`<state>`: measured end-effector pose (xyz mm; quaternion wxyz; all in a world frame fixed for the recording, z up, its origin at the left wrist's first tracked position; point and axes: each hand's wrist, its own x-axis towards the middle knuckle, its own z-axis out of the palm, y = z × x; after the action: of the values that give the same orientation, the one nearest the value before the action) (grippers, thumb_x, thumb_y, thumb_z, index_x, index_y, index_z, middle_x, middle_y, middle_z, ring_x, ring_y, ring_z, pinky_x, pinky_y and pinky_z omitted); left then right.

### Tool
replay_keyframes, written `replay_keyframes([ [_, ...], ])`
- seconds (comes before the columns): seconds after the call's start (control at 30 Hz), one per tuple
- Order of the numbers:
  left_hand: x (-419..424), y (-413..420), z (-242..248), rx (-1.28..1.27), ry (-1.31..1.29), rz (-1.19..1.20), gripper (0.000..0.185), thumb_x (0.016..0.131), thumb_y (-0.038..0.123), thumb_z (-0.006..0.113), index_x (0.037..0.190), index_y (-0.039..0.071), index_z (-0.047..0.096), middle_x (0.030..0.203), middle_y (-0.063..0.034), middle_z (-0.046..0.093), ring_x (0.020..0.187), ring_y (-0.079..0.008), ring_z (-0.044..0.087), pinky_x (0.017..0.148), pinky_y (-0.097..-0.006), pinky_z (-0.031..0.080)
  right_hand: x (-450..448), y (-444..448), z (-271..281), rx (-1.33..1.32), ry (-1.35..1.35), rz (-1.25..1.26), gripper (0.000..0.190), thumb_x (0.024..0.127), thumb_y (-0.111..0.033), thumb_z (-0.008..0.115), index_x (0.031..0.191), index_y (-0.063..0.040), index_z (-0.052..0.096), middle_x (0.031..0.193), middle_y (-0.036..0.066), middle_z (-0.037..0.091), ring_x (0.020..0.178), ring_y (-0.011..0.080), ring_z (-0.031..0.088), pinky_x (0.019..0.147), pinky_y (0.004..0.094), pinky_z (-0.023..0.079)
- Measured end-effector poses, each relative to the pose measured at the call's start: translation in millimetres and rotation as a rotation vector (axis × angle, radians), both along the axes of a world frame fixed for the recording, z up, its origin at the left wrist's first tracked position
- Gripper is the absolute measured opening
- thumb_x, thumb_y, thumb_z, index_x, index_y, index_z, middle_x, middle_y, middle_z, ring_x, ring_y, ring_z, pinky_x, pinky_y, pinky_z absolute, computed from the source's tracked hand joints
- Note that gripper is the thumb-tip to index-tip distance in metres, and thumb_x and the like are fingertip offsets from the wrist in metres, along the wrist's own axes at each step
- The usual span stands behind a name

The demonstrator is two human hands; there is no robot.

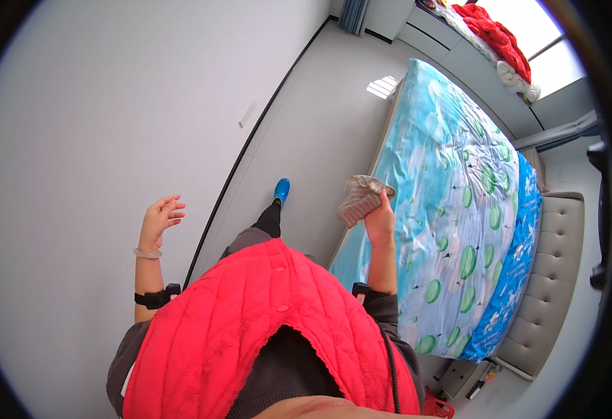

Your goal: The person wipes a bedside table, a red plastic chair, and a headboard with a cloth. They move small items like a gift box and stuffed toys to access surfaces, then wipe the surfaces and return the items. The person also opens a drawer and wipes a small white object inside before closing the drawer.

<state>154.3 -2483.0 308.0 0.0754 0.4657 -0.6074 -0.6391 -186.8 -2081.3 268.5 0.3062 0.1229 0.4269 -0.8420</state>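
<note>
My right hand grips a translucent brown, pale-striped pouch-like thing; whether it is cloth or plastic I cannot tell. The thumb lies over its right end, and the other fingers are mostly hidden beneath it. It is held up near the bed's left edge. Off to the left, my left hand is raised in front of the white wall. Its fingers are loosely bent and apart, with nothing in them. A pale bangle circles that wrist.
A bed with a blue patterned sheet fills the right side, its tufted grey headboard beyond. Tiled floor runs between bed and wall. Red bedding lies on the window ledge. A red plastic item shows at the bottom.
</note>
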Motion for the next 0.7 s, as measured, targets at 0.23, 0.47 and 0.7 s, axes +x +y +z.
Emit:
replay_keyframes([
  [0.23,-209.8,-111.9,8.5,-0.064,0.003,-0.123,0.036,0.101,0.026,0.054,0.127,0.003,0.061,0.108,-0.0107,0.069,0.088,-0.016,0.067,0.078,-0.0295,0.054,-138.2,-52.8,12.8,0.003,-0.039,-0.159,0.051,0.106,-0.038,0.039,0.141,-0.001,0.043,0.143,0.012,0.049,0.133,0.0276,0.045,0.114,0.0442,0.031],
  [0.47,-503.2,-135.9,50.2,-0.105,0.173,-0.569,0.033,0.099,0.024,0.057,0.124,0.004,0.064,0.104,-0.0089,0.07,0.085,-0.0137,0.067,0.078,-0.0278,0.054,-260.8,-59.2,55.9,0.0,0.095,-0.315,0.057,0.105,-0.044,0.037,0.144,-0.002,0.04,0.143,0.012,0.049,0.132,0.028,0.045,0.113,0.0447,0.032],
  [0.7,-758.1,-95.4,82.7,-0.103,0.346,-1.095,0.033,0.1,0.023,0.057,0.125,0.003,0.063,0.104,-0.0094,0.071,0.089,-0.0148,0.068,0.08,-0.0279,0.054,-413.8,-104.2,60.8,-0.143,0.118,-0.408,0.059,0.104,-0.046,0.04,0.144,-0.003,0.04,0.142,0.013,0.05,0.131,0.0291,0.048,0.111,0.0462,0.035],
])
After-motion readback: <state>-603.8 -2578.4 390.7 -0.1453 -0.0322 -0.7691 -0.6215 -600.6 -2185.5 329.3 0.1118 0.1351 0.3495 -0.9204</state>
